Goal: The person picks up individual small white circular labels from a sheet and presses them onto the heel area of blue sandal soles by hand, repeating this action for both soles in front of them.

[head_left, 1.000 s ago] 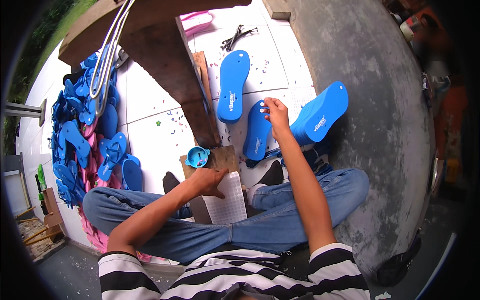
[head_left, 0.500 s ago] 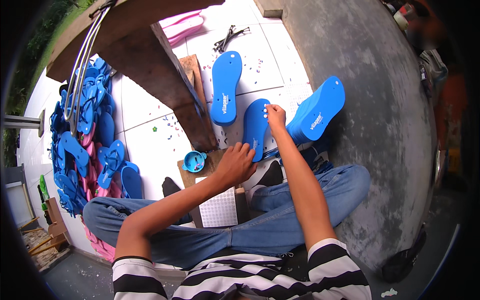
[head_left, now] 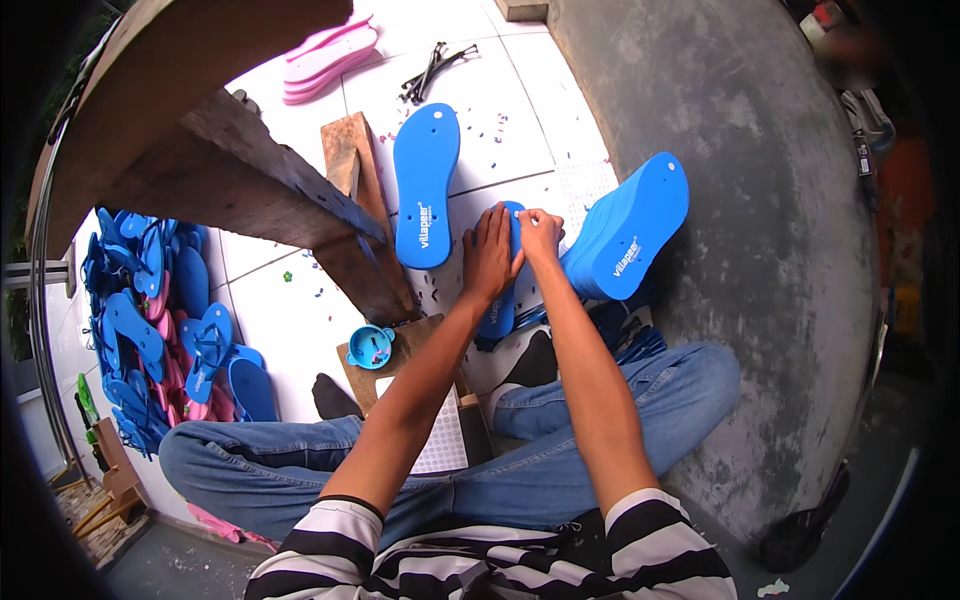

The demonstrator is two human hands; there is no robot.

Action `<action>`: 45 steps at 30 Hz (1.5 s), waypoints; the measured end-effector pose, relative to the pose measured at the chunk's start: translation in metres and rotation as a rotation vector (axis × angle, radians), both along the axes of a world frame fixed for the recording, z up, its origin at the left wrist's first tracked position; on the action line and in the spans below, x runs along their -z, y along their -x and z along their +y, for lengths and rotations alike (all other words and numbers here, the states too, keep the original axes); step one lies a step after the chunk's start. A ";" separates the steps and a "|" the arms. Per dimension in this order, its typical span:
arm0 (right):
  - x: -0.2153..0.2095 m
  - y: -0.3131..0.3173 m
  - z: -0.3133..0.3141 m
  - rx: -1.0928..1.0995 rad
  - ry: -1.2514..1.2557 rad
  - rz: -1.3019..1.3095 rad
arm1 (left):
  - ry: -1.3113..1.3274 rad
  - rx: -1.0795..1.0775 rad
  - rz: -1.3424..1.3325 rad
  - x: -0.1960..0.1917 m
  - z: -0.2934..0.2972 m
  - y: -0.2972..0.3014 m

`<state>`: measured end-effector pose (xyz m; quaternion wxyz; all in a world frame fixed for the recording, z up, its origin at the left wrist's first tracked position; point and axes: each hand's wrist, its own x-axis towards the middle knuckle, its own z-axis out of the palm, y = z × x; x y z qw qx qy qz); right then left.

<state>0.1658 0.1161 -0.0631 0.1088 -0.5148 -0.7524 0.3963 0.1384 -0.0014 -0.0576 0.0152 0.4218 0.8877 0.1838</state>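
We lay our left hand [head_left: 488,256] flat, fingers straight, across the blue sole [head_left: 497,314]; our right hand [head_left: 541,233] bunches its fingertips by the far end, contents hidden.

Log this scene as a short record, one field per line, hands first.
Left hand: laid flat over a blue sole, fingers extended
Right hand: fingertips together at that sole's far end; anything pinched is too small to tell
Left of the hands: another blue sole, printed face up
Right of the hands: leaning stack of blue soles
Bowl: small blue bowl on a wooden board
Sheet: white dotted sheet, partly behind the left forearm
Far left: pile of blue and pink sandals
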 end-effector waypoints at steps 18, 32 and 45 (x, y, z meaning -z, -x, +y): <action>-0.027 0.011 -0.004 -0.143 -0.161 -0.218 | 0.071 0.022 0.084 0.004 0.001 -0.006; -0.168 0.053 -0.021 -0.014 -0.386 0.468 | 0.088 -0.018 -0.325 -0.014 0.028 0.018; -0.297 0.017 0.000 0.069 -0.360 0.872 | -0.284 -0.109 -0.007 -0.171 0.018 0.052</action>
